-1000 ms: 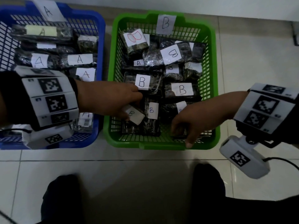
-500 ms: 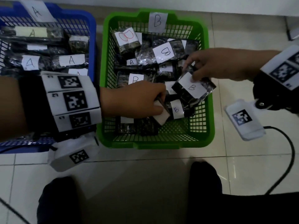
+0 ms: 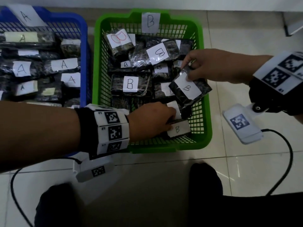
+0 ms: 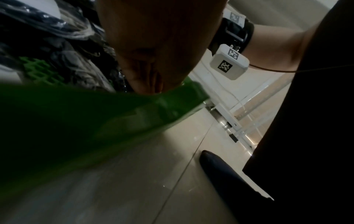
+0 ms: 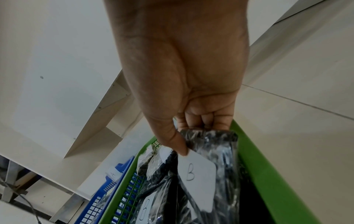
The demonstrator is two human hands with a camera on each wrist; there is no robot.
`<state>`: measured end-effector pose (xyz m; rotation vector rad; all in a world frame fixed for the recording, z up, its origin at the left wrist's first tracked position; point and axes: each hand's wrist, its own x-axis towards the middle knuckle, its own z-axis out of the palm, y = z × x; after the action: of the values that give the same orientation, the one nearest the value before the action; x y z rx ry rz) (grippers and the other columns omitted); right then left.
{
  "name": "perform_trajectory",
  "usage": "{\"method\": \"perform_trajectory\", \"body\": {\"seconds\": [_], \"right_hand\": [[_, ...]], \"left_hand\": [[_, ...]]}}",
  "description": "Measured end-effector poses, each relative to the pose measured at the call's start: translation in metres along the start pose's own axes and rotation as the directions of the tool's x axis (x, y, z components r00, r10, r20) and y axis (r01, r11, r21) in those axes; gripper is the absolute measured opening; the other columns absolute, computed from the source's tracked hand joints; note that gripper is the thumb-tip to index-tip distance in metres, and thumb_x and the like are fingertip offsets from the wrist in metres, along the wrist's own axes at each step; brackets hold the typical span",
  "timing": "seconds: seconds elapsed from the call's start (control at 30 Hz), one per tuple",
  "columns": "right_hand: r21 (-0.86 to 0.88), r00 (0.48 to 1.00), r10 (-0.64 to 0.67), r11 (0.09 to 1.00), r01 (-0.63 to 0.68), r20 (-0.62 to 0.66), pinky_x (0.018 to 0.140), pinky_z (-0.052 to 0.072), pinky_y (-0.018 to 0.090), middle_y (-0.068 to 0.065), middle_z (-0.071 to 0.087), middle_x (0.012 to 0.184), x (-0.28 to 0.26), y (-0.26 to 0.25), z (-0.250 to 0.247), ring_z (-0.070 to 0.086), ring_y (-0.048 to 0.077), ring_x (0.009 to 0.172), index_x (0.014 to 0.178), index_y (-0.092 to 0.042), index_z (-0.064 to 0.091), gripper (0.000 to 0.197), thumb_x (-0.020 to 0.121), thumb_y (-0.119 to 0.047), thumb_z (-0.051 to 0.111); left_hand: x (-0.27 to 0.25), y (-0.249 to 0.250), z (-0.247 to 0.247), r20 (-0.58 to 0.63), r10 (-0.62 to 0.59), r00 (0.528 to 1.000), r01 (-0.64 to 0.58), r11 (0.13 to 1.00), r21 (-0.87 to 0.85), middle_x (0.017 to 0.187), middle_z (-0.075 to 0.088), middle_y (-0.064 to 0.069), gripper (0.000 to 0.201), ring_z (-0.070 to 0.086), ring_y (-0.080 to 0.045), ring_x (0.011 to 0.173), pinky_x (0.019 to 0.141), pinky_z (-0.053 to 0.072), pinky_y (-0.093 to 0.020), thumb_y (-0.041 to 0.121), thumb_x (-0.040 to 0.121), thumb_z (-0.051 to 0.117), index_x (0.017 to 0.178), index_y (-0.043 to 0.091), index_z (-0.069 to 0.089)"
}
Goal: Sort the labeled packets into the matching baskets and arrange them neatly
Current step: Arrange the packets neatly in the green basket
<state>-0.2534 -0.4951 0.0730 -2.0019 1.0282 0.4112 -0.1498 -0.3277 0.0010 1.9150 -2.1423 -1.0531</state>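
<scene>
At nine o'clock, a blue basket (image 3: 82, 27) marked A is sitting packed with A-labeled packets (image 3: 64, 65). Just beside it, at twelve o'clock, a green basket (image 3: 200, 46) marked B is holding a loose heap of B-labeled packets (image 3: 130, 85). The person's left hand (image 3: 150, 121) is reaching into the basket's six o'clock corner, fingers curled down among two packets (image 3: 177, 129) there; whether it is gripping one or only pressing, the views are not showing clearly. At three o'clock, the right hand (image 3: 206, 64) is pinching a B packet (image 3: 188, 87) by its top edge, thumb (image 5: 176, 144) on the label's corner, holding it tilted above the basket's right side. The sorting itself appears done; the tidying step is seemingly under way. The next move is probably calling for laying the held packet flat, label up, in a gap along the right wall, while the left hand is squaring the near row.
</scene>
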Motion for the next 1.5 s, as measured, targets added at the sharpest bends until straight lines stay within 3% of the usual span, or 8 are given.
{"method": "perform_trajectory", "body": {"seconds": [0.1,0.33,0.47,0.57,0.83,1.1,1.27,1.5], "right_hand": [[0.006,1.0,-0.014,1.0,0.014,-0.001,0.064,0.049,0.029,0.001,0.069,0.078,0.0,0.001,0.0,0.068,0.018,0.079,0.107,-0.022,0.056,0.028,0.083,-0.016,0.069],[0.029,0.998,-0.053,0.998,0.053,0.019,0.057,0.039,0.026,-0.006,0.061,0.07,-0.003,-0.004,-0.002,0.057,0.014,0.067,0.105,-0.027,0.062,0.025,0.084,-0.015,0.068],[0.088,0.996,-0.078,0.993,0.074,0.05,0.071,0.053,0.028,-0.003,0.066,0.101,-0.001,-0.007,-0.002,0.066,0.015,0.086,0.112,-0.031,0.062,0.032,0.088,-0.01,0.061],[0.014,0.991,-0.102,0.995,0.101,0.082,0.06,0.05,0.027,-0.001,0.064,0.098,0.0,-0.009,0.003,0.066,0.017,0.085,0.111,-0.026,0.051,0.03,0.087,-0.015,0.064],[-0.541,0.967,-0.16,0.805,0.245,0.199,0.073,0.036,0.025,0.004,0.061,0.115,0.009,-0.006,0.028,0.046,0.012,0.087,0.125,-0.021,0.051,0.037,0.09,-0.025,0.061],[-0.301,0.95,-0.228,0.909,0.287,0.215,0.066,0.043,0.018,-0.005,0.064,0.098,0.005,-0.026,0.049,0.06,0.013,0.086,0.117,-0.025,0.058,0.032,0.086,-0.024,0.066],[-0.301,0.93,-0.34,0.88,0.367,0.141,0.085,0.043,0.027,0.004,0.062,0.115,0.008,-0.015,0.087,0.055,0.018,0.104,0.121,-0.019,0.061,0.035,0.086,-0.017,0.066],[-0.17,0.945,-0.32,0.929,0.328,0.075,0.07,0.039,0.016,-0.009,0.054,0.097,0.007,-0.012,0.084,0.05,0.006,0.09,0.117,-0.017,0.063,0.032,0.086,-0.014,0.067]], "left_hand": [[0.0,-0.001,-0.003,0.069,0.105,0.992,-0.102,0.994,-0.045,0.116,0.054,0.002,0.027,0.052,-0.012,0.098,0.076,0.037,-0.019,0.026,0.088,0.06,0.116,0.023,0.057],[-0.001,-0.01,-0.015,0.301,0.248,0.921,-0.305,0.939,0.16,0.135,0.04,0.005,0.044,0.043,-0.012,0.119,0.093,0.038,-0.02,0.036,0.094,0.051,0.136,0.029,0.046],[-0.011,-0.03,-0.061,0.116,0.2,0.973,-0.222,0.95,0.219,0.116,0.051,0.006,0.03,0.051,-0.009,0.101,0.081,0.044,-0.024,0.033,0.091,0.05,0.12,0.027,0.056],[-0.02,-0.062,-0.093,-0.102,0.15,0.983,-0.112,0.943,0.314,0.11,0.054,-0.001,0.031,0.054,-0.017,0.095,0.076,0.048,-0.031,0.033,0.085,0.055,0.114,0.02,0.057],[-0.025,-0.109,-0.091,-0.055,0.008,0.998,0.027,0.794,0.607,0.119,0.05,-0.019,0.087,0.053,-0.036,0.103,0.082,0.043,-0.042,0.054,0.069,0.073,0.133,0.006,0.038],[-0.021,-0.109,-0.082,-0.087,-0.007,0.996,0.055,0.821,0.568,0.125,0.045,-0.017,0.085,0.047,-0.033,0.109,0.09,0.039,-0.043,0.051,0.073,0.07,0.134,0.005,0.034],[-0.026,-0.111,-0.079,-0.099,0.027,0.995,0.035,0.818,0.574,0.129,0.043,-0.016,0.08,0.047,-0.032,0.111,0.091,0.042,-0.045,0.049,0.075,0.068,0.135,0.007,0.036],[-0.028,-0.113,-0.078,-0.114,0.05,0.992,0.019,0.845,0.535,0.126,0.046,-0.014,0.072,0.049,-0.031,0.109,0.09,0.045,-0.046,0.044,0.076,0.069,0.133,0.009,0.043]]}}
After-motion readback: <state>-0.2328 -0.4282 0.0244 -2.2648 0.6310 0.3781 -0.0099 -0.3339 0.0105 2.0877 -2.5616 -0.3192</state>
